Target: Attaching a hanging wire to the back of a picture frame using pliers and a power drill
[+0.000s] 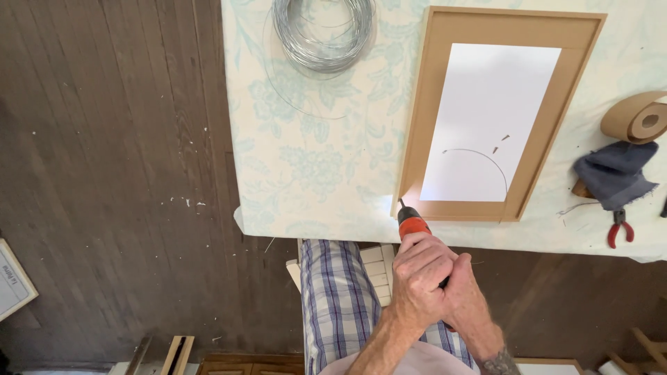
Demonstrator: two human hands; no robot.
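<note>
Both my hands grip one orange and black power screwdriver (413,222). My left hand (417,276) wraps the handle in front, and my right hand (470,300) closes over it from behind. The tool's bit touches the near left corner of a brown wooden picture frame (419,118). The frame lies face down on a table under a pale floral cloth (313,160). Its white backing board (495,97) carries a curved piece of wire (486,156) and two small dark fittings (500,143).
A coil of silver wire (323,35) lies at the table's far left. At the right are a roll of brown paper tape (636,118), a blue cloth (615,175) and red-handled pliers (619,230). Dark wooden floorboards (104,173) spread left of the table.
</note>
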